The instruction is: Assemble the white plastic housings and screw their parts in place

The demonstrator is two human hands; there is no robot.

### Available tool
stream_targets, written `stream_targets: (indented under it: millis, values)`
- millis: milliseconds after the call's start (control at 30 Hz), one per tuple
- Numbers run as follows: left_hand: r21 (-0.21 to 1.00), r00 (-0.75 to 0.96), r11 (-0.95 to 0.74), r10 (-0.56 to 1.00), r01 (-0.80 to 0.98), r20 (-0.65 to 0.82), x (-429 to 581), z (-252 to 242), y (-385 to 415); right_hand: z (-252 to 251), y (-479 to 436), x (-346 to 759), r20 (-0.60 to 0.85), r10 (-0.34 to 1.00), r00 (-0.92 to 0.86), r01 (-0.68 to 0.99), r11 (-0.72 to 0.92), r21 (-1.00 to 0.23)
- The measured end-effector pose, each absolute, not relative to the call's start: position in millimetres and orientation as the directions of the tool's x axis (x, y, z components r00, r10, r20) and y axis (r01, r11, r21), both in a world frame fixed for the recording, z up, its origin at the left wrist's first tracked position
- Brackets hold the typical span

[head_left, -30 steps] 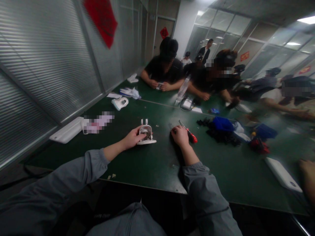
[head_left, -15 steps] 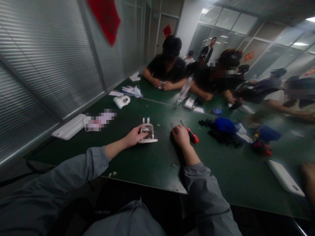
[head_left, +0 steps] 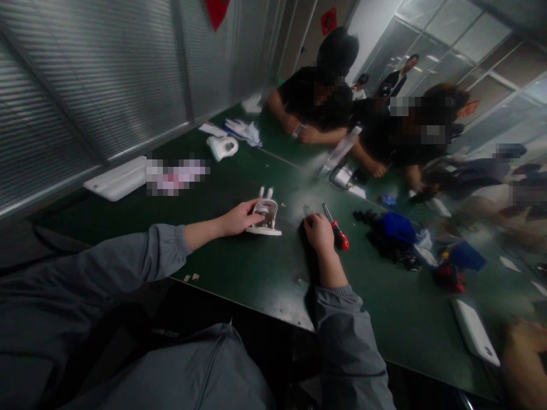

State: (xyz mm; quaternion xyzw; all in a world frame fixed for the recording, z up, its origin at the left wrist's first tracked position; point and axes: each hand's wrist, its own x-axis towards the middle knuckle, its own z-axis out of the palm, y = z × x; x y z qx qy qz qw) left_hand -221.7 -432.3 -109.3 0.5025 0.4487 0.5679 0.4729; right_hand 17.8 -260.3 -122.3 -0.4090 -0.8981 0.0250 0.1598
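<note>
My left hand [head_left: 243,218] is closed round the left side of a small white plastic housing [head_left: 273,230]. Two rounded prongs stick up from the housing, and its open front shows parts inside that are too dark to name. On the green table [head_left: 248,273], my right hand [head_left: 319,230] rests with curled fingers; whatever its fingertips hold, if anything, is hidden. Small clear bits [head_left: 306,210] lie just beyond those fingertips. Close to the right of this hand lies a screwdriver [head_left: 341,234] with a red and black handle, its shaft pointing away from me.
A long white case [head_left: 117,179] and a white shell part [head_left: 222,147] lie left, near gloves [head_left: 243,131]. Blue bins [head_left: 398,226] and dark small parts [head_left: 376,236] are at right, with another white case [head_left: 475,331]. Co-workers [head_left: 318,97] sit across the table.
The whole view has tilted and shifted as my head moved. Both hands keep nearly the same places on the table, and my left hand still holds the white housing.
</note>
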Motion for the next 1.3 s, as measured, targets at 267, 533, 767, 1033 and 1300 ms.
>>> stream_targets:
  millis: [267, 533, 767, 1033, 1300]
  values:
    - [0.975, -0.027, -0.173, 0.985, -0.142, 0.171, -220.6, -108.6, -431.6, -76.6, -295.3, 11.3, 0.467, 0.606, -0.644, 0.439, 0.793, -0.422]
    - [0.973, -0.069, -0.210, 0.977, -0.094, 0.204, -219.4, -107.9, -430.7, -22.6, -343.0, -17.5, 0.317, 0.268, -0.910, 0.140, 0.917, -0.374]
    - [0.969, -0.074, -0.239, 0.969, -0.066, 0.234, -218.9, -109.4, -431.5, -31.1, -332.0, -34.6, 0.247, 0.227, -0.942, 0.158, 0.949, -0.272]
    - [0.966, -0.051, -0.259, 0.965, -0.023, 0.258, -217.9, -106.3, -433.3, -32.0, -331.1, -41.8, 0.188, 0.210, -0.959, 0.159, 0.954, -0.255]
    - [0.962, -0.057, -0.271, 0.961, 0.022, 0.272, -218.5, -106.0, -432.7, -33.9, -331.9, -43.1, 0.200, 0.195, -0.960, 0.162, 0.972, -0.170]
